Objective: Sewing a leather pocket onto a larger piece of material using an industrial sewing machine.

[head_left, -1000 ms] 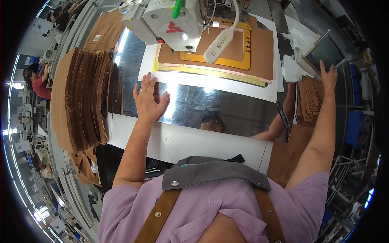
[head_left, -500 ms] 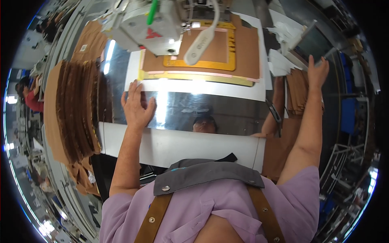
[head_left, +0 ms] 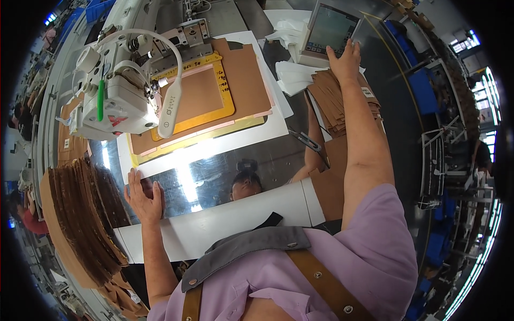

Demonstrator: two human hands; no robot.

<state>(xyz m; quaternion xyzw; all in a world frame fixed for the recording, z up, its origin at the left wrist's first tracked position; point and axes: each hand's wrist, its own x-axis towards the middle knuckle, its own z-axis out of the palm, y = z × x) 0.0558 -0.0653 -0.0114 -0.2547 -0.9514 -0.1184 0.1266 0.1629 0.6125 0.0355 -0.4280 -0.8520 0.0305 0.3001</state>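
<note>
My left hand [head_left: 143, 197] lies flat and open, fingers spread, on the shiny metal table [head_left: 225, 176], holding nothing; its fingertips reach the near edge of the white board [head_left: 257, 136] that lies under the sewing frame. My right hand [head_left: 345, 58] is stretched far out to the upper right, fingers extended and open, with the fingertips touching the lower right corner of the control screen [head_left: 327, 28]; it grips nothing. That screen stands tilted toward me at the far right of the table, just beyond a stack of brown cardboard pieces [head_left: 334, 101], and my right forearm passes over that stack. White cloths [head_left: 292, 75] lie bunched beside the screen's base. In the middle of the table sits a yellow frame [head_left: 227, 109] holding a brown sheet [head_left: 199, 95], with a larger brown panel [head_left: 246, 80] beneath it, all resting on the white board. The white sewing machine head [head_left: 115, 85] hangs over the left part of the frame, with a curved white lamp arm [head_left: 170, 101] reaching down in front of it. To my left, a fanned stack of brown cardboard sheets [head_left: 80, 214] stands on edge, near my left hand but apart from it. A white strip [head_left: 225, 219] runs along the near edge of the table.
</note>
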